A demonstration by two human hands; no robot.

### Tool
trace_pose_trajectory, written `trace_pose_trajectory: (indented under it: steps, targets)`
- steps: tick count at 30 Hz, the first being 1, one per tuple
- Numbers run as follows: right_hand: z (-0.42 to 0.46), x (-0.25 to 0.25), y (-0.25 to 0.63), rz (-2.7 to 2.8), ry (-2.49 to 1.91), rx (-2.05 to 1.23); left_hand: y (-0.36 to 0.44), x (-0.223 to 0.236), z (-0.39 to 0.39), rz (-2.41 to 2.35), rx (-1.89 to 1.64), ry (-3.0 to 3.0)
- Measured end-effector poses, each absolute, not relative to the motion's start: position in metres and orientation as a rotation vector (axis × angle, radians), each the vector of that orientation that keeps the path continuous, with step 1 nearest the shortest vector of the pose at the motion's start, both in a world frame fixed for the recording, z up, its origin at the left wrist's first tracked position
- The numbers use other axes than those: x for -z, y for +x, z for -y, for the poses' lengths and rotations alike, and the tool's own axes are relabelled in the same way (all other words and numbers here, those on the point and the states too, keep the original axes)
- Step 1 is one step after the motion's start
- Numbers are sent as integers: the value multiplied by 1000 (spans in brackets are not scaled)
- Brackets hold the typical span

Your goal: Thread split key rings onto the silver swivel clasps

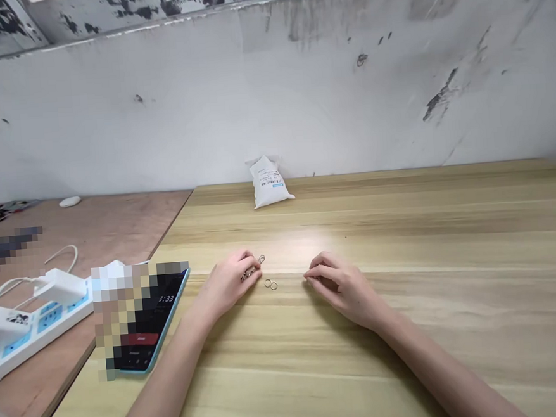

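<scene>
My left hand [230,280] rests on the light wooden table [405,257] with its fingers curled round a small bunch of metal rings [252,269]. Two linked metal rings [270,284] lie loose on the table just to the right of it. My right hand [336,284] lies a short way further right, fingers bent inward and pressed to the table; whether they hold anything is hidden. A small white packet [268,182] with a printed label stands at the back against the wall.
A phone [150,325] with a lit dark screen lies at the table's left edge. On the lower reddish table to the left sit a white power strip [33,324] with plugged adapters and cables, and a small white object [70,201]. A stained white wall rises behind.
</scene>
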State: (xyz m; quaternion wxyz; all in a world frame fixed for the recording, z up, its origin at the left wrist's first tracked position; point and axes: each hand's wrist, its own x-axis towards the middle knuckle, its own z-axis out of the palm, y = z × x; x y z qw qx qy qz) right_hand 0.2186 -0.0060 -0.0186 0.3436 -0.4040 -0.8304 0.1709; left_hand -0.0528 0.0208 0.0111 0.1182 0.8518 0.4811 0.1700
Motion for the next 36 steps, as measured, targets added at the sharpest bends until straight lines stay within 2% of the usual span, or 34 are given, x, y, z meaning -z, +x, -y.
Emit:
trace_pose_trajectory:
  steps: [15,28,31,36]
  targets:
    - [6,17,217,2150,-1041,-442,-67,-6,-29,-1412,-464,2568]
    - [5,19,218,2141,-1036,-467,-49,-10,-21,-1456,-688,2363]
    - [9,15,214,2071,-1015,-571,-38,-21,-12,-1309,-826,2110]
    - [25,-3,198,1913,-908,-925,-18,-34,4,-978,-884,1886]
